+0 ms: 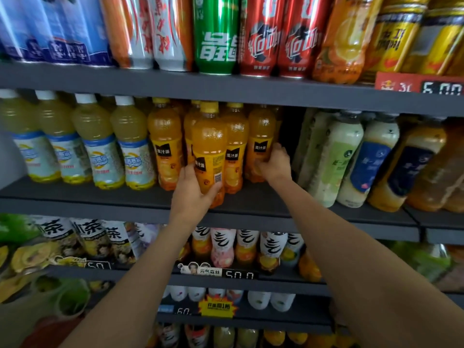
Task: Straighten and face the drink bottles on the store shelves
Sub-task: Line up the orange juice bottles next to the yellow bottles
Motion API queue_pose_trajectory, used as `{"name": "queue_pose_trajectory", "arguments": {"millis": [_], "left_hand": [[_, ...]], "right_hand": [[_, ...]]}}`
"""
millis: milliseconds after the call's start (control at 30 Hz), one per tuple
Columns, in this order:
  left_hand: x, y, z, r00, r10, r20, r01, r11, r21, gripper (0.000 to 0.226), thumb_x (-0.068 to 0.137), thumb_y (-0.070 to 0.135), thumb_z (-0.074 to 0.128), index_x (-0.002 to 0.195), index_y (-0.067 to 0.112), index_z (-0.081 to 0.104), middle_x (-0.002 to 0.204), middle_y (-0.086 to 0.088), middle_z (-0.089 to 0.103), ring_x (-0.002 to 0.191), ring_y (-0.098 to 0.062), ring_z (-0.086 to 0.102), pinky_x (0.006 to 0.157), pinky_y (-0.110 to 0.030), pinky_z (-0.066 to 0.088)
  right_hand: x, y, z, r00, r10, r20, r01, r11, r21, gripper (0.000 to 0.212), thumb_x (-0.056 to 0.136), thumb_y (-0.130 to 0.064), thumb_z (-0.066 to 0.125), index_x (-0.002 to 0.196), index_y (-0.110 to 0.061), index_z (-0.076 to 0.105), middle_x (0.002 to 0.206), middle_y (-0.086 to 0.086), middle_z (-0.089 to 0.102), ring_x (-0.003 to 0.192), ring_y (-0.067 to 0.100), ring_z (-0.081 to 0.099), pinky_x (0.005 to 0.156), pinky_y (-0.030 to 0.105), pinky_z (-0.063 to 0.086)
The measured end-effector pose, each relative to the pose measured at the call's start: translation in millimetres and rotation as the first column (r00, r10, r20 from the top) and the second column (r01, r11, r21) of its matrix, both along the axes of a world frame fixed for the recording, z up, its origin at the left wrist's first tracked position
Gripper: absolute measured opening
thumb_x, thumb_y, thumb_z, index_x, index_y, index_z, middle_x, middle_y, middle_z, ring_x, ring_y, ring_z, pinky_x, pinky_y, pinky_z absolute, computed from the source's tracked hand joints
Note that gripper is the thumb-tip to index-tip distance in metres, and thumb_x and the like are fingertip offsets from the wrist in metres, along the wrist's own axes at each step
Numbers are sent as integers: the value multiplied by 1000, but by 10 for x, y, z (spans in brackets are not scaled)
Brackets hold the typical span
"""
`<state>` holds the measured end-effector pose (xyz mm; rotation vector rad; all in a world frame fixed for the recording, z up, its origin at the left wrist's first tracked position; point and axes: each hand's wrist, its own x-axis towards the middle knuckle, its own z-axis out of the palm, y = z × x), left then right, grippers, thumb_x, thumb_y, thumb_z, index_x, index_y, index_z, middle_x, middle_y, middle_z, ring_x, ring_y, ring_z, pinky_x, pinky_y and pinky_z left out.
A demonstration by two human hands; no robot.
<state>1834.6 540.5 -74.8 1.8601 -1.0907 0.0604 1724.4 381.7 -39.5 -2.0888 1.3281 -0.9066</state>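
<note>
The left hand (193, 190) is wrapped around the lower body of an orange juice bottle (209, 151) that stands out near the front edge of the middle shelf (105, 200), ahead of its row; thumb on the left side, fingers curled under the barcode, which faces out where the brand panel should. The right hand (272, 163) is cupped around the lower half of the rightmost juice bottle (261, 144), which stands further back, at the right end of the orange row beside a dark gap. Both hands are closed on their bottles, neither spread nor pinching. These bottles look full, so each probably has real weight and a low, steady centre; the plastic wall likely gives a little under a squeeze but springs back, and breakage is not much of a worry. The shrink label looks glossy and may slide under a dry palm, so a wrap around the waist, below the shoulder and over the label, seems the best hold for twisting. Turning the forward bottle about its own axis while its base stays on the shelf would bring the black panel round. Neighbours stand touching, so a careless twist could drag the next bottle (234, 146) off square. The pale lemon bottles (130, 144) to the left already face out.
</note>
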Motion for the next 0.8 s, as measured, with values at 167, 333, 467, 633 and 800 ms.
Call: {"name": "queue_pose_trajectory", "arguments": {"millis": [167,333,467,633,800], "left_hand": [[-6,8,32,1000,-1,24,0,999,35,69,84,35,65,139,7,34,131,-13,44,123,-25,41,98,-33,35],[-68,3,-9,999,3,-35,-4,1000,-31,69,85,31,65,141,8,32,135,-11,42,127,-23,39,101,-31,33],[-139,17,-43,994,33,-102,-40,997,-61,70,86,32,65,142,8,30,138,-13,41,128,-27,40,101,-36,35],[-196,17,-2,994,83,-73,-90,991,-100,77,82,29,69,142,6,27,138,-16,34,130,-29,35,104,-40,33],[-214,58,19,992,96,-76,-104,988,-111,82,78,30,74,141,5,28,137,-17,32,130,-30,33,108,-43,31]], "right_hand": [[-16,65,86,990,65,125,-79,991,106,74,78,-21,75,136,-4,31,139,18,36,127,32,40,103,38,36],[-17,89,150,991,63,121,-75,993,90,65,82,-26,72,132,-4,37,128,16,53,119,32,51,95,38,43],[-147,136,128,990,107,88,-109,994,24,71,76,-26,77,130,-1,37,128,18,52,119,34,51,97,43,45],[-211,152,156,987,153,44,-154,988,20,46,73,-24,77,112,-7,59,115,15,62,116,28,53,97,40,46],[-462,322,135,976,209,54,-208,978,-26,51,72,-23,79,115,-6,59,114,13,64,110,24,57,92,31,46]]}}
